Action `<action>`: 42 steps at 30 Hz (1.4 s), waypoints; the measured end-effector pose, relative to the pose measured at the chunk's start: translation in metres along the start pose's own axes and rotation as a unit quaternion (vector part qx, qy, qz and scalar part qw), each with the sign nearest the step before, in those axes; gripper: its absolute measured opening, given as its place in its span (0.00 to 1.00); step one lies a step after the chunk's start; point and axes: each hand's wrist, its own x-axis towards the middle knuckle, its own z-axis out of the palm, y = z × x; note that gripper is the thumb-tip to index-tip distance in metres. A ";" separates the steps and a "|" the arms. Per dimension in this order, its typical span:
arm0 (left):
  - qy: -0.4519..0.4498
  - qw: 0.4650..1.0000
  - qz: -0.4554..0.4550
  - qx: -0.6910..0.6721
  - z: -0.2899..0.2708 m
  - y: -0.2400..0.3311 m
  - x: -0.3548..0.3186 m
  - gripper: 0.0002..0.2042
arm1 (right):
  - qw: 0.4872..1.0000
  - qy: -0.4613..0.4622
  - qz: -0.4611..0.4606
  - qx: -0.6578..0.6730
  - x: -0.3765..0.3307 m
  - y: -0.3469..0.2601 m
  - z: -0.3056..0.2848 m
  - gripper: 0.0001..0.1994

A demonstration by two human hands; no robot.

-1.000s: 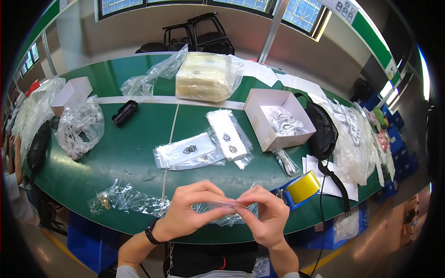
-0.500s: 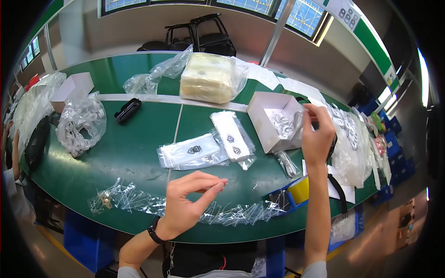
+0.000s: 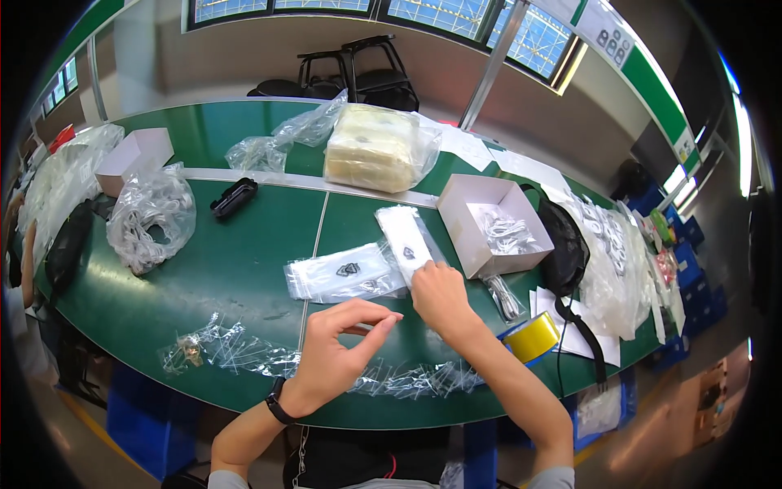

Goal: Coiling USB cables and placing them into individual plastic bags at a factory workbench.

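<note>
My left hand (image 3: 346, 338), a dark band on its wrist, hovers over the near middle of the table with thumb and forefinger pinched together. Whatever sits between those fingertips is too small to make out. Bent downward, my right hand (image 3: 440, 297) touches the near end of a stack of white printed plastic bags (image 3: 400, 231); its fingertips are hidden. Beside that stack, on the left, lies another pile of clear printed bags (image 3: 326, 275). A white open box (image 3: 461, 232) holding white cables (image 3: 507, 232) stands right of my right hand.
Clear plastic strips (image 3: 252, 353) run along the near edge toward a roll of yellow tape (image 3: 533, 336). A bagged cable (image 3: 503, 300) lies below the box, near a black pouch (image 3: 566, 253). A yellowish wrapped block (image 3: 371, 151) sits at the back; a black case (image 3: 235, 198) lies left.
My right hand has come down and left from above the white box to the stack of white bags. The left hand keeps its pinch in nearly the same place. The view has shifted slightly.
</note>
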 end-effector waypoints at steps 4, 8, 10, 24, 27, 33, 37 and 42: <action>0.004 1.000 -0.005 -0.006 0.000 -0.001 -0.001 0.05 | 0.999 -0.025 0.027 0.016 -0.001 -0.002 -0.021 0.03; 0.008 1.000 -0.022 0.002 0.001 0.002 0.000 0.06 | 0.997 0.058 0.036 0.032 -0.006 -0.001 -0.026 0.04; 0.008 1.000 -0.025 -0.003 0.001 0.000 0.000 0.06 | 0.994 0.099 0.026 0.044 -0.008 -0.003 -0.028 0.08; 0.005 0.998 -0.024 0.050 0.007 -0.017 0.003 0.19 | 0.884 0.118 0.152 0.425 -0.027 -0.018 -0.042 0.16; -0.037 0.995 -0.092 0.011 0.012 -0.025 0.002 0.38 | 0.874 0.104 0.130 0.457 -0.035 -0.029 -0.052 0.12; -0.015 0.990 -0.116 -0.074 0.013 -0.041 0.005 0.37 | 0.914 0.115 -0.015 0.388 -0.037 -0.037 -0.040 0.13; -0.011 0.974 -0.033 0.224 0.005 -0.040 0.004 0.37 | 0.987 -0.038 0.086 0.133 -0.032 0.007 -0.068 0.15; -0.040 0.964 -0.027 0.260 0.012 -0.042 0.002 0.38 | 0.966 -0.123 0.210 -0.086 -0.018 0.070 -0.053 0.06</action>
